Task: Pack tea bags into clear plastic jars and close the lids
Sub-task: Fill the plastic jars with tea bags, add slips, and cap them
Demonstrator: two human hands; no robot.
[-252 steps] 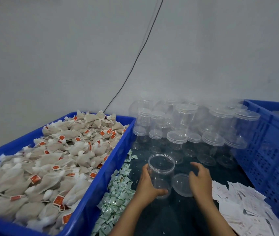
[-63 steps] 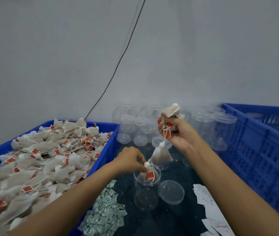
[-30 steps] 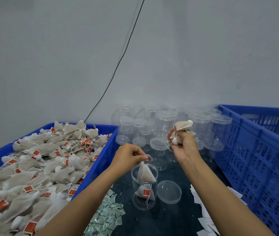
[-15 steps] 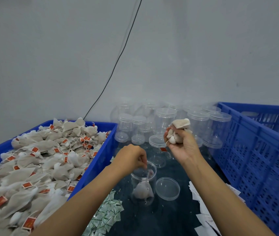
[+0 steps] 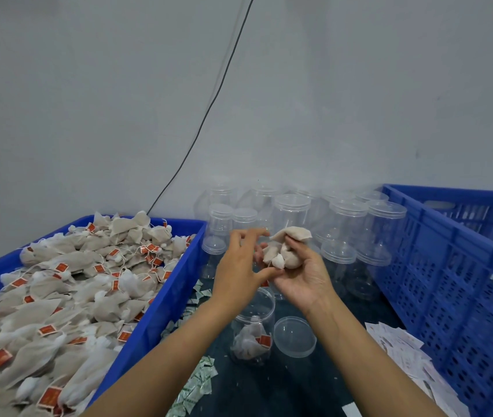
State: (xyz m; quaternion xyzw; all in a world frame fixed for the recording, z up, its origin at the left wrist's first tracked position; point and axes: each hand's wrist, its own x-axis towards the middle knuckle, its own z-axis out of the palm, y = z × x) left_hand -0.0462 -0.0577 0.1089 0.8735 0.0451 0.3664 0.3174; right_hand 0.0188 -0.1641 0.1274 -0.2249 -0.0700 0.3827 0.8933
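Note:
An open clear plastic jar (image 5: 252, 332) stands on the dark table with tea bags lying at its bottom. Its clear lid (image 5: 295, 336) lies flat just to the right. Above the jar my right hand (image 5: 302, 273) cups a bunch of beige tea bags (image 5: 284, 251). My left hand (image 5: 239, 272) is beside it, its thumb and fingers reaching onto that bunch. A blue crate (image 5: 161, 308) at the left is heaped with tea bags bearing red tags (image 5: 59, 299).
Several lidded empty clear jars (image 5: 341, 236) crowd the back of the table. A blue slatted crate (image 5: 449, 281) stands at the right. Small green-white sachets (image 5: 194, 383) lie by the left crate, white paper slips (image 5: 404, 356) at the right. A black cable (image 5: 209, 109) hangs on the wall.
My left hand has risen from the jar mouth, where it let a tea bag drop in, up to the bunch in my right hand. The jar now holds more tea bags.

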